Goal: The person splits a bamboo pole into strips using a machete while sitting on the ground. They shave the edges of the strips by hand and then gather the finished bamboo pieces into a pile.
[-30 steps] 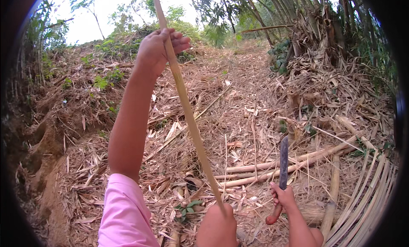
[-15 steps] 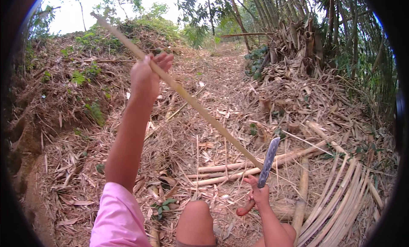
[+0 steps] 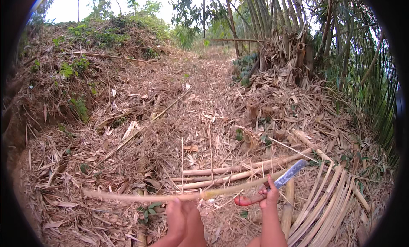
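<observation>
A long, pale bamboo strip (image 3: 140,198) lies nearly level across the front of the view, bowed and slightly blurred. My left hand (image 3: 175,217) is closed on it near its middle, just in front of my knee. In my right hand (image 3: 269,196) is a machete (image 3: 291,173), held by its reddish-brown handle with the dark blade tilted up to the right. The strip's right end passes by my right fingers and the base of the blade; whether those fingers also touch it, I cannot tell.
Several split bamboo strips (image 3: 326,208) fan out at lower right beside a thicker bamboo pole (image 3: 288,204). More bamboo lengths (image 3: 230,177) lie just beyond my hands. Dry leaves cover the ground. A bamboo clump (image 3: 294,55) stands at far right, and a bank (image 3: 55,89) rises at left.
My left hand has come down from high up, swinging the strip from a steep slant to nearly level. The machete has tipped further to the right, and the view has shifted a little.
</observation>
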Demonstrator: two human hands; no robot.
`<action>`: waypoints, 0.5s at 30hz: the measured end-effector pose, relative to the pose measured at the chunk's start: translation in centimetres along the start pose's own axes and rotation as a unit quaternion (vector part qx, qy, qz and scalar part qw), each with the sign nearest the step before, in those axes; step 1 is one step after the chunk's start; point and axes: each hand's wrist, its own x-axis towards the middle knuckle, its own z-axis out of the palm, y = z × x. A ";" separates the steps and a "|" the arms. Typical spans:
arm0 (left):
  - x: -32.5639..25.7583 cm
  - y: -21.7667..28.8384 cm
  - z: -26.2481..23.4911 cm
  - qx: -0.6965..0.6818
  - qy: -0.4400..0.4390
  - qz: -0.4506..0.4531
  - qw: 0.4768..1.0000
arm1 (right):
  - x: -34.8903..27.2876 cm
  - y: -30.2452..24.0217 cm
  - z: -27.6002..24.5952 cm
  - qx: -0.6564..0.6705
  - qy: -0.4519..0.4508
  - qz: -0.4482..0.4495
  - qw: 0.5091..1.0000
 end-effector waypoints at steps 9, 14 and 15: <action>-1.1 4.7 -2.8 0.635 -0.162 0.407 0.637 | 0.5 -0.9 -0.6 -0.087 0.019 -0.036 0.995; -1.6 -1.1 -6.6 0.605 -0.307 0.086 0.730 | 1.8 -1.3 -1.2 -0.085 0.020 -0.073 0.993; -1.8 -2.6 -6.8 0.539 -0.316 0.097 0.775 | 1.6 -1.1 -1.4 -0.082 0.023 -0.080 0.993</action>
